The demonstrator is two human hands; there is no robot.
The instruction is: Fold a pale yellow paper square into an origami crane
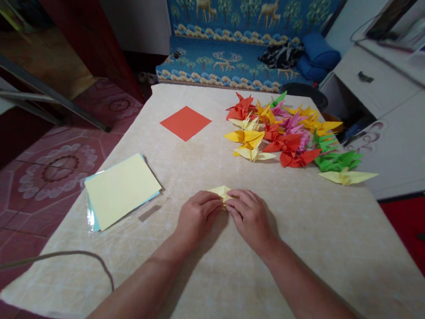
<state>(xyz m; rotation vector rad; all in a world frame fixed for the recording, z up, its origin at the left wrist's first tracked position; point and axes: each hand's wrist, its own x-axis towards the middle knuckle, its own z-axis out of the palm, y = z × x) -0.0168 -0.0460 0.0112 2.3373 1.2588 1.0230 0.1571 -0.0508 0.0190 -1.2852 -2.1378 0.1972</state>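
Observation:
Near the middle of the table, a small folded piece of pale yellow paper (221, 191) lies between both hands. My left hand (199, 216) is closed on its left side, fingertips pressed on the paper. From the right, my right hand (250, 216) grips the same paper, its fingers bent over the edge. The fingers cover much of the paper, so its full folded shape is hidden. Beyond the hands lies a flat red paper square (186, 123), turned like a diamond. At the left is a stack of paper (123, 191) in a clear wrapper, pale yellow on top with blue beneath.
Several folded paper cranes (285, 143) in red, yellow, green and pink crowd the table's right rear. A cord (75, 252) crosses the left front corner of the tablecloth (308, 230). Behind stands a blue patterned sofa (222, 62); a white cabinet (399, 133) is at the right.

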